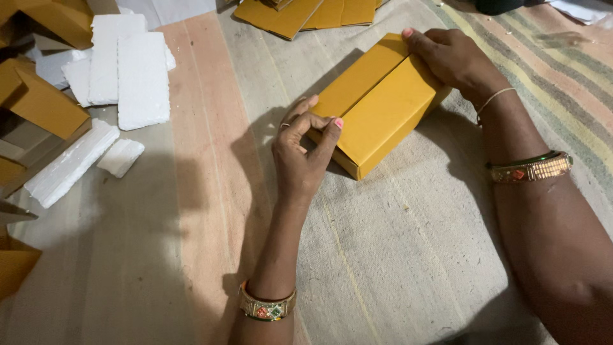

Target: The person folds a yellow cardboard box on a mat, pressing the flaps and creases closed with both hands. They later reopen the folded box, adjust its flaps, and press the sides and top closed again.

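Rough white foam slabs (128, 70) lie toward the left edge of the striped woven mat (396, 255). Mid-mat sits a smooth mustard cardboard box (377, 112). The left hand (300, 156) pinches its near-left corner, fingers (329, 134) narrowed onto the card; the right hand (456, 61) presses flat across the far end. Flat yellow card blanks (306, 14) rest along the far edge.

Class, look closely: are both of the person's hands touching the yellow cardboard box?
Yes: the left hand grips the yellow cardboard box at its near corner, and the right hand presses its far end.
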Motion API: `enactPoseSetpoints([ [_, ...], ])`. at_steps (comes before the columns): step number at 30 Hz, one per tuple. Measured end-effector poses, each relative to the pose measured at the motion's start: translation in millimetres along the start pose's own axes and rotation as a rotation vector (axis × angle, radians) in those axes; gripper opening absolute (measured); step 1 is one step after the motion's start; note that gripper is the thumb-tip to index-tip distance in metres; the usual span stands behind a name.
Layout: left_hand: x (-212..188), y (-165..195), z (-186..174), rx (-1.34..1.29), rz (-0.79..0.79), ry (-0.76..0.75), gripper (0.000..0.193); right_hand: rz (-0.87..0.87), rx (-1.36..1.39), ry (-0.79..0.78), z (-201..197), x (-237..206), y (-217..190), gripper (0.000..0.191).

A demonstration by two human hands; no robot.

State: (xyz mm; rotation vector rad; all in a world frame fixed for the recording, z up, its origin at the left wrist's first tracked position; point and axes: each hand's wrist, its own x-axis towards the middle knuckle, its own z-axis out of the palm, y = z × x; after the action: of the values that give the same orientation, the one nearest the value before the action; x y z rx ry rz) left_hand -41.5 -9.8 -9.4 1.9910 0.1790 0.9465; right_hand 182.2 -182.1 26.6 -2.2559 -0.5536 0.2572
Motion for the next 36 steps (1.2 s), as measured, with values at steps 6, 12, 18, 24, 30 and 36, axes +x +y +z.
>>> enactPoseSetpoints([
  [6,2.0,-4.4,-1.4,-0.084,-0.173,-0.033,0.022,0.076,-0.184,-0.018,1.2,7.0,-1.9,0.071],
  [12,-1.1,-4.1,-1.9,-0.329,-0.264,0.040,0.067,0.065,-0.049,-0.062,-6.0,4.5,-0.8,0.078],
  [18,-1.1,5.0,-5.3,-0.425,-0.473,0.024,0.100,0.018,0.087,-0.092,-12.8,-6.7,-5.8,0.067],
  [24,-2.6,3.9,-7.8,-0.450,-0.556,-0.022,0.104,-0.207,0.541,-0.149,-16.4,-3.6,-3.4,0.045],
  [30,-2.1,-1.8,-5.3,-0.527,-0.468,-0.020,0.106,-0.491,0.761,-0.259,-13.3,-2.8,-3.6,0.040],
  [36,-4.1,-8.6,-7.5,-0.568,-0.425,-0.021,0.089,-0.350,0.736,-0.256,-7.4,-3.6,-5.8,0.041],
])
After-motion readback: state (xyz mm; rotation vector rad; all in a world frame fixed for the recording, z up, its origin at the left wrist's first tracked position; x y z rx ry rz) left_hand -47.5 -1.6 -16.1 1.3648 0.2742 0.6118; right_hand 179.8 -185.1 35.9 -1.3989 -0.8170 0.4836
